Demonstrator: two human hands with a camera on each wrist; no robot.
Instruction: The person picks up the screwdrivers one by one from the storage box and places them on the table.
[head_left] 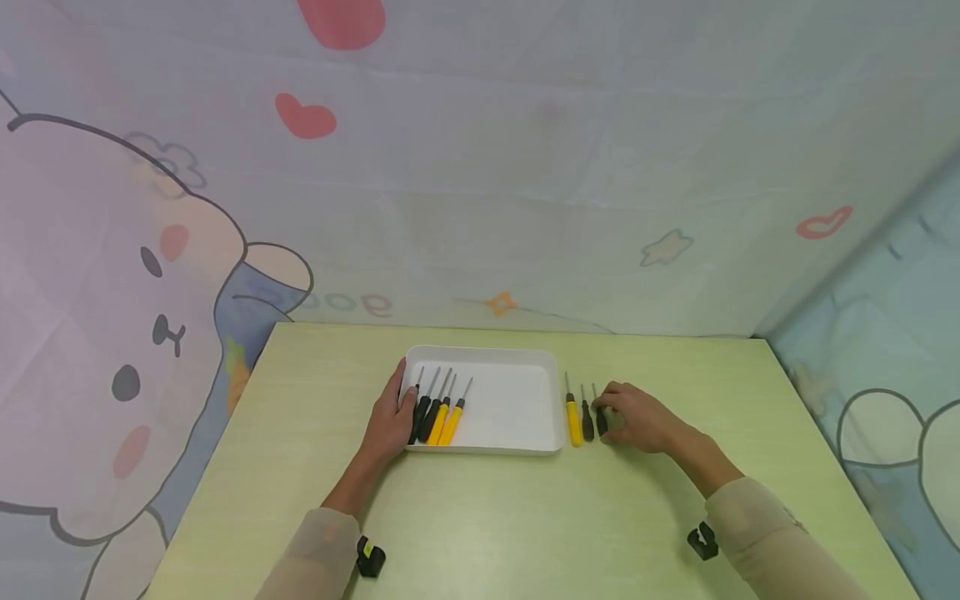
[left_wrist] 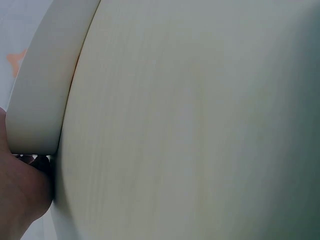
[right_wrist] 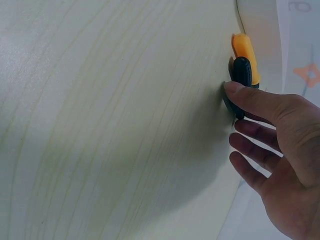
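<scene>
A shallow white tray (head_left: pixel 517 404) lies on the table, and my left hand (head_left: pixel 387 427) grips its left end, thumb over the rim. Inside, at that end, several screwdrivers lie side by side: black-handled ones (head_left: pixel 426 418) and yellow-handled ones (head_left: pixel 452 423). Right of the tray, a yellow screwdriver (head_left: pixel 573 420) and a black screwdriver (head_left: pixel 587 423) lie on the tabletop. Beside them my right hand (head_left: pixel 642 419) pinches the rightmost black screwdriver (head_left: pixel 601 420) between thumb and fingers; in the right wrist view the thumb (right_wrist: pixel 250 97) meets its dark handle. The left wrist view shows the tray's outer wall (left_wrist: pixel 45 85).
The pale wooden table (head_left: pixel 517 525) runs back to a printed cloth (head_left: pixel 480 208) hanging behind it. Another printed cloth (head_left: pixel 892 350) hangs along the right side. A dark wrist device (head_left: pixel 370 557) sits by the left sleeve, another device (head_left: pixel 702 542) by the right.
</scene>
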